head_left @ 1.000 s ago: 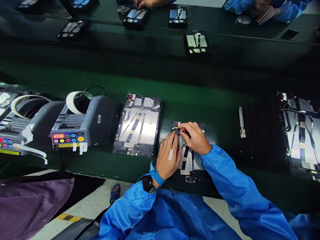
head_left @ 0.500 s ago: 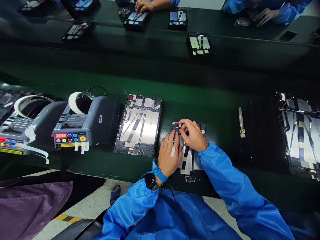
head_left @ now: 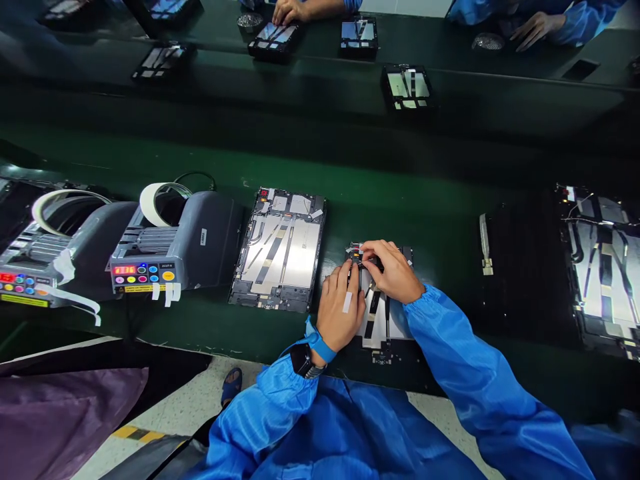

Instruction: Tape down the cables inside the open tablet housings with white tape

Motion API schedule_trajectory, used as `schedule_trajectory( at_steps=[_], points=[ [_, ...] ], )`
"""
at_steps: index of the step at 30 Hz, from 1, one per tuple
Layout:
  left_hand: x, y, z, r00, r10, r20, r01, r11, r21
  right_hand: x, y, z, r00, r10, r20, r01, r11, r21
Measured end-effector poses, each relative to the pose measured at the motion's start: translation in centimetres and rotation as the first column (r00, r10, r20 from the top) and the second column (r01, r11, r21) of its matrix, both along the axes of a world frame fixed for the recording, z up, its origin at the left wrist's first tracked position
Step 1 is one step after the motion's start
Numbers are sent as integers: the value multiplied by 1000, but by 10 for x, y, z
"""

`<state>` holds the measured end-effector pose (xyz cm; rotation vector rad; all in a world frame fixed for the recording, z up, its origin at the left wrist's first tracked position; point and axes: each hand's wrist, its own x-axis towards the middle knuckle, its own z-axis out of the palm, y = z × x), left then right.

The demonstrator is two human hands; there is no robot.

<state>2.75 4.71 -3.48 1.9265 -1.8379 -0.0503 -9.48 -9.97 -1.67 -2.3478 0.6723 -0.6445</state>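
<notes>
An opened tablet [head_left: 377,313] with bare circuitry and silver plates lies in front of me. My left hand [head_left: 341,310] rests flat over its left side, fingers stretched toward the upper left corner. A short strip of white tape [head_left: 347,303] is stuck on that hand. My right hand [head_left: 393,270] bends over the tablet's upper part, thumb and forefinger pinched near the red and orange corner parts; whatever is between the fingertips is hidden. Left of my hands lies a second opened tablet [head_left: 280,250], apart from both.
Two tape dispensers, a nearer one [head_left: 173,247] and a farther one [head_left: 55,247], stand left on the green table [head_left: 350,173]. At right lie a black panel [head_left: 520,267] and another opened tablet [head_left: 603,267]. Across the bench, co-workers' hands [head_left: 290,11] and stacked tablets [head_left: 409,88] show.
The whole view has shifted slightly. My right hand has moved a little down and right over the tablet, still pinched; my left hand keeps its place on it.
</notes>
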Motion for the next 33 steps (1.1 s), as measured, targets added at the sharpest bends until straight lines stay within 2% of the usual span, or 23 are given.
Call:
schedule_trajectory(
  at_steps=[9,15,20,24,28,33],
  points=[
    [1,-2,9,991,13,130,-24,996,81,10,0,-3,990,-133,-34,136,985,103],
    [5,-3,11,990,-2,142,-14,993,115,9,-4,-1,988,-149,-39,153,971,184],
    [8,-4,14,990,-11,142,-8,991,133,11,-15,4,992,-114,-45,122,952,281],
    [9,-6,14,991,-12,130,-7,990,142,17,-20,5,985,-121,-124,149,959,241],
    [12,-2,10,996,-31,78,24,996,92,20,-17,4,977,-134,-165,164,968,188],
    [16,6,5,998,-61,8,61,998,29,18,-17,5,981,-113,-156,145,966,213]
  ],
)
